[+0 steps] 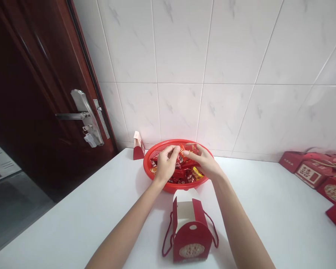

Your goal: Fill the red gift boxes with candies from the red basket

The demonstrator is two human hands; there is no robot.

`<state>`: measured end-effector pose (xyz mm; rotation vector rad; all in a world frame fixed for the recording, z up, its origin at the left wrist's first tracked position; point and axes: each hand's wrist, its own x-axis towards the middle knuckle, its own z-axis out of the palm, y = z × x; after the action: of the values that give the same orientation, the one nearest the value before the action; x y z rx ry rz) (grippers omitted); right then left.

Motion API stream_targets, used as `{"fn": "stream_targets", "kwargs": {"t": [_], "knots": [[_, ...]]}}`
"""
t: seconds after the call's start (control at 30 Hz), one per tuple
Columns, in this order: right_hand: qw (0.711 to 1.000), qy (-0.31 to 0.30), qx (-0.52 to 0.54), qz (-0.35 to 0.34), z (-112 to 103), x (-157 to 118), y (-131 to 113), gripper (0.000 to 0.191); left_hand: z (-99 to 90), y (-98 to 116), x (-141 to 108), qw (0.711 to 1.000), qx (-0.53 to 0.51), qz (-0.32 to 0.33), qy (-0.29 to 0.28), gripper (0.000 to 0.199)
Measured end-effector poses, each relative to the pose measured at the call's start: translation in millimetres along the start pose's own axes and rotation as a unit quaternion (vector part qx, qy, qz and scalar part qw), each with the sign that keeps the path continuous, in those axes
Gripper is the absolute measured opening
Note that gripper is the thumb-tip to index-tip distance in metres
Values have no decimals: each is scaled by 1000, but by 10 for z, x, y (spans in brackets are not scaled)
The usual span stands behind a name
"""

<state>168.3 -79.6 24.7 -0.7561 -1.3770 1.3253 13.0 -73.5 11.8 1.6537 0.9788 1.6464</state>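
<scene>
Over a red plastic basket full of wrapped candies, my two hands are close together. An orange-red wrapped candy shows between their fingertips. My left hand is closed in a pinch at its left end. My right hand has its thumb and fingers closed at its right end, partly hiding it. Nearer to me, between my forearms, stands a dark red gift box with its top flaps raised and cord handles at both sides. Its white inside shows.
A small red and white box stands left of the basket by the wall. Several red gift boxes are grouped at the right of the white table. A brown door with a metal handle and keys is at the left.
</scene>
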Motion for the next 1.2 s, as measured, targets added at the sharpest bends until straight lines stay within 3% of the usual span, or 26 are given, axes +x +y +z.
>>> {"fn": "stream_targets", "kwargs": {"t": [0.2, 0.33, 0.53, 0.8, 0.97, 1.2], "knots": [[1000, 4, 17, -1, -11, -15, 34, 55, 27, 2, 1, 989, -121, -82, -1, 38], [1000, 7, 25, -7, -22, -114, 12, 51, 61, 47, -15, 989, -121, -91, -8, 42], [1000, 21, 14, -4, -110, -361, -128, 45, 136, 197, -102, 983, -116, -111, -87, 47], [998, 58, 4, 28, -235, -578, -273, 50, 142, 342, -205, 963, -137, -135, -187, 35], [998, 50, -16, 25, -224, -592, -268, 50, 121, 331, -244, 973, -96, -134, -163, 33], [994, 76, -72, 35, -236, -565, -222, 39, 124, 176, -257, 991, 22, -48, -125, 32]]}}
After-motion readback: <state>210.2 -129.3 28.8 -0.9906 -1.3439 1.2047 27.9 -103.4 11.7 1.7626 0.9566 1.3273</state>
